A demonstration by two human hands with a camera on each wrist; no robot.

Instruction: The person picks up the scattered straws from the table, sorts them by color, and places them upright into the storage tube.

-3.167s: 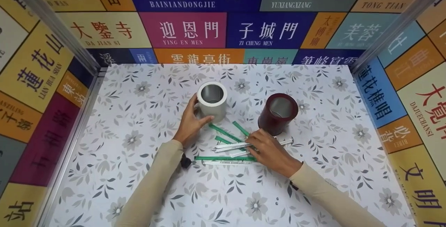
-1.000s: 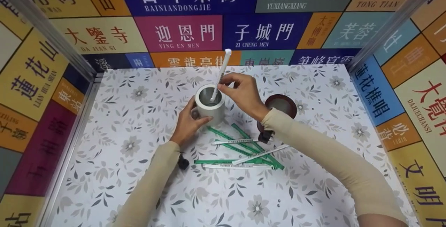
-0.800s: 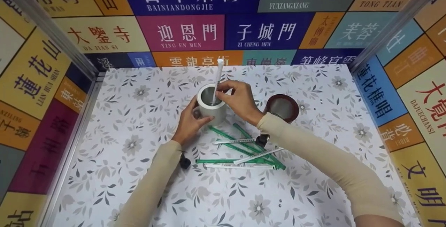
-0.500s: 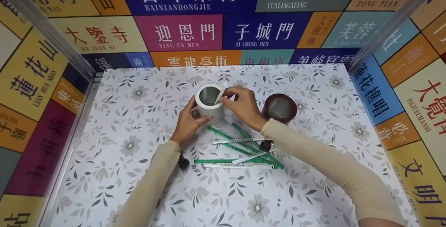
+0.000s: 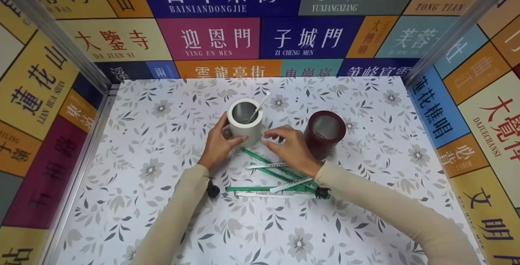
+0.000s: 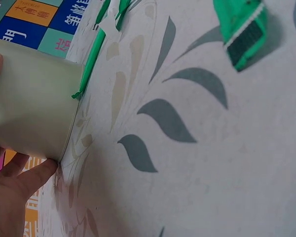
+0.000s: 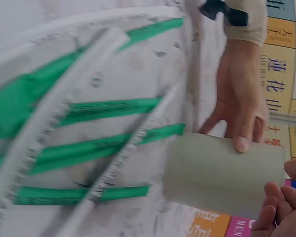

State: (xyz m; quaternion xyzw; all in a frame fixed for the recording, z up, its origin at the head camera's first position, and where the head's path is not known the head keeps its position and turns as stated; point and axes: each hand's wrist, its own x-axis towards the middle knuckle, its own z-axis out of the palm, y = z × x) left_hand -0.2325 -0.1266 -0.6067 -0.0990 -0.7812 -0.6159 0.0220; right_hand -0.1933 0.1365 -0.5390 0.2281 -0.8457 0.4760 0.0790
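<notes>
My left hand (image 5: 217, 147) grips the pale grey mug (image 5: 252, 134) from its left side, thumb across the front. The mug stands upright on the table; inside it leans a white wrapped straw (image 5: 262, 104), its upper end sticking out past the rim at the right. Just right of the mug, my right hand (image 5: 292, 147) hovers with loosely bent fingers and nothing between them. Below it lie several straws in green wrappers (image 5: 252, 188) and white wrappers (image 5: 276, 194), crossing each other. In the right wrist view, right fingertips (image 7: 269, 212) overlap the mug's rim end.
A dark red mug (image 5: 320, 143) stands upright just behind my right hand and wrist. The tabletop (image 5: 162, 216) has a floral cover. Printed sign panels (image 5: 207, 39) wall in the back and both sides.
My right hand picked a white straw from the pile, lowered it into the grey mug and let go, then drew back toward the front right. My left hand stayed on the mug.
</notes>
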